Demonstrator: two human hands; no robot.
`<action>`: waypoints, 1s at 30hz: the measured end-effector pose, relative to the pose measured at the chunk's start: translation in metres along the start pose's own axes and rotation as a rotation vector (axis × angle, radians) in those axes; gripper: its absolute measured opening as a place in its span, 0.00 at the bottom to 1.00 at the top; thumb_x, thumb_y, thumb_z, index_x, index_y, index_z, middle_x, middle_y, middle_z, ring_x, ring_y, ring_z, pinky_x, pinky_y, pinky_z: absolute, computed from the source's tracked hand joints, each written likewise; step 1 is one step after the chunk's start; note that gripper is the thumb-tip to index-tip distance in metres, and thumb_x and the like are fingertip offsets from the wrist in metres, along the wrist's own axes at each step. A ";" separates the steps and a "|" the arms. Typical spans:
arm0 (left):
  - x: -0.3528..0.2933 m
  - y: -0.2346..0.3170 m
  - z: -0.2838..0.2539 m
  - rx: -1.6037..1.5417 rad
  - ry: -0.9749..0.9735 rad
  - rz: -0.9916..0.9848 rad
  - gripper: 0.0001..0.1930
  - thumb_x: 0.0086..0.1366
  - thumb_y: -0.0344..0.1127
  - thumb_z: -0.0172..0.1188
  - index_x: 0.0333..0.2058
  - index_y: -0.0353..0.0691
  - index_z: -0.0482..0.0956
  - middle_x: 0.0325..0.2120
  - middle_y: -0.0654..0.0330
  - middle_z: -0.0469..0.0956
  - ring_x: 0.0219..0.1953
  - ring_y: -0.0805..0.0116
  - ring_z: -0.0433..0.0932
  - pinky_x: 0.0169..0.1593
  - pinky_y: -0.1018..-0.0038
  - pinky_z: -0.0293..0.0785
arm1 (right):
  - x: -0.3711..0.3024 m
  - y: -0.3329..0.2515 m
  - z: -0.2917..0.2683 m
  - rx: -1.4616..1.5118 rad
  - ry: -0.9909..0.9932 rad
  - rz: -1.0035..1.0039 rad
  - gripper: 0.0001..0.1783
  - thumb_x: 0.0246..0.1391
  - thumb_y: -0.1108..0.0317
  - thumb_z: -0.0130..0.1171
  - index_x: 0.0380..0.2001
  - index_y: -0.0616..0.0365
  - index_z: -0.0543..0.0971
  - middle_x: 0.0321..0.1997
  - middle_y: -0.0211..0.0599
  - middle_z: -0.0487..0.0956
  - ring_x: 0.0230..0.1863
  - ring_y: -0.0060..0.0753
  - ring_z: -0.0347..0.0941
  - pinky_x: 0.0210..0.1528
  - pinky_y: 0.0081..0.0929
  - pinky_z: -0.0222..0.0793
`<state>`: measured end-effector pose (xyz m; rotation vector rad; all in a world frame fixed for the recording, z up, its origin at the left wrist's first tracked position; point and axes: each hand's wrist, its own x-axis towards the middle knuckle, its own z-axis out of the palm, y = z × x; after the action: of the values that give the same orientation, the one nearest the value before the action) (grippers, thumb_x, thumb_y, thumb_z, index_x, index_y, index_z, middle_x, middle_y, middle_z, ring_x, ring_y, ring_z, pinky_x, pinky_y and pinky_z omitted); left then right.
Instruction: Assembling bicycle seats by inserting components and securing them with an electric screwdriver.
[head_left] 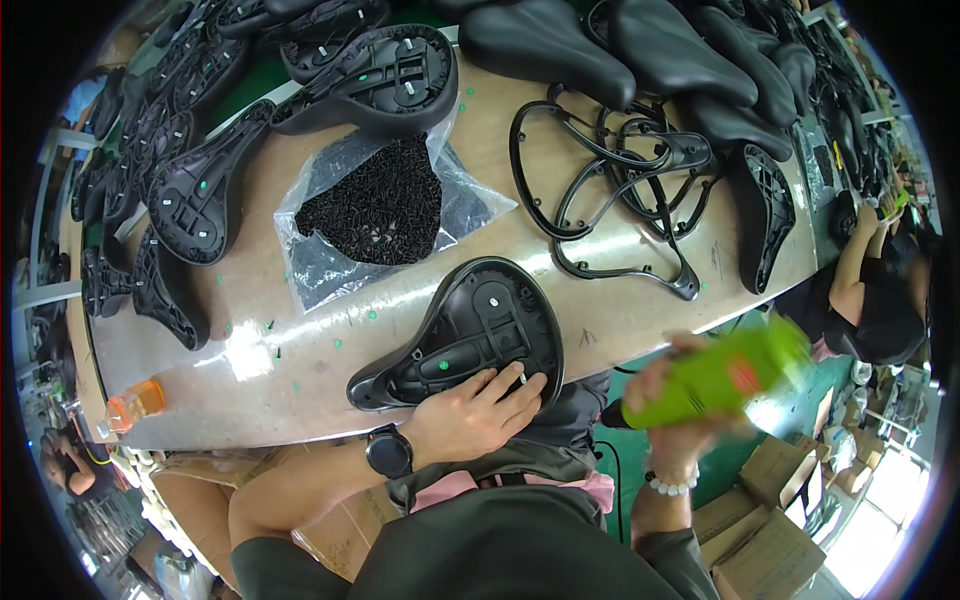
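Observation:
A black bicycle saddle [481, 327] lies upside down at the near edge of the workbench, its ribbed underside showing and its nose to the left. My left hand [480, 410] rests across its near rear part, fingers spread and slightly bent. A small pale peg shows between the fingertips; the thumb's place is unclear. Off the bench to the right, my right hand [672, 400] is closed round a green handheld power tool [715, 378]. Both are smeared by motion, and the tool's black end points left toward the saddle.
Beyond the saddle lies an open plastic bag of small black parts [380, 205]. Black loop-shaped frames [610, 190] are tangled at right, with finished saddles [545, 50] behind. More upturned saddles [200, 205] crowd the left, near an orange bottle [135, 405]. Cardboard boxes [765, 550] stand at lower right.

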<state>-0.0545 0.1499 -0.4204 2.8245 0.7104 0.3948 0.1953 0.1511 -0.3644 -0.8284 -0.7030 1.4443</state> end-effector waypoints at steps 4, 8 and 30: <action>0.000 -0.001 0.000 0.010 -0.019 0.006 0.15 0.62 0.39 0.57 0.47 0.45 0.80 0.59 0.60 0.73 0.57 0.59 0.73 0.53 0.69 0.77 | -0.003 -0.018 0.035 -0.078 -0.214 -0.521 0.58 0.34 0.18 0.61 0.54 0.60 0.69 0.24 0.39 0.74 0.25 0.41 0.73 0.30 0.39 0.70; -0.001 -0.002 -0.003 -0.015 -0.027 0.010 0.16 0.62 0.39 0.57 0.48 0.44 0.80 0.59 0.60 0.73 0.57 0.58 0.73 0.54 0.70 0.76 | 0.012 0.005 0.037 -0.116 -0.330 -0.489 0.60 0.30 0.15 0.60 0.52 0.58 0.69 0.25 0.39 0.73 0.26 0.40 0.73 0.32 0.40 0.71; 0.004 -0.008 -0.019 -0.159 0.102 -0.094 0.15 0.57 0.42 0.61 0.42 0.44 0.81 0.49 0.62 0.79 0.51 0.61 0.78 0.51 0.69 0.77 | 0.025 -0.006 0.069 -0.221 -0.506 -0.413 0.26 0.55 0.55 0.66 0.50 0.58 0.70 0.32 0.41 0.75 0.34 0.42 0.74 0.41 0.40 0.73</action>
<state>-0.0603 0.1608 -0.4034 2.6264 0.7904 0.5569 0.1417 0.1803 -0.3228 -0.4381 -1.3524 1.2125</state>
